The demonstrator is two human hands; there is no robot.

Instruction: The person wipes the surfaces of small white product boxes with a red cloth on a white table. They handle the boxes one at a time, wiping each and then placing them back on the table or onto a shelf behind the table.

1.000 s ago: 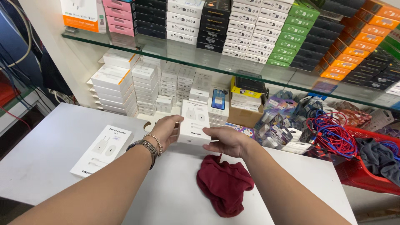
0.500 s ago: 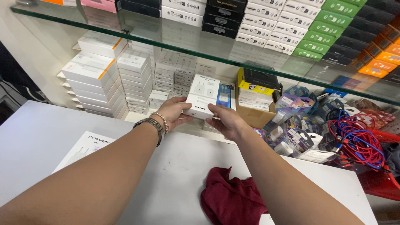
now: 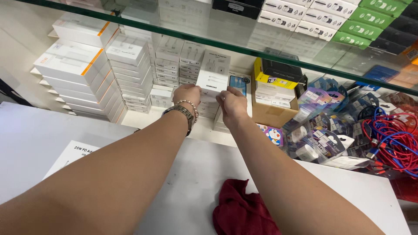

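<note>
Both hands are gripping a small white box (image 3: 213,72) upright under the glass shelf (image 3: 305,61), the left hand (image 3: 186,95) pinching its lower left edge, the right hand (image 3: 233,103) its lower right; the matte front is showing a pale charger picture.

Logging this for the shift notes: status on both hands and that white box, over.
Left hand and right hand both grip white box, upright under glass shelf. Stacked boxes close behind.

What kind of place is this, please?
Probably a phone accessories shop or its stockroom. Stacks of white boxes fill the space under a glass shelf, bundled cables lie at the right, and both hands hold a white box at the stacks.
</note>
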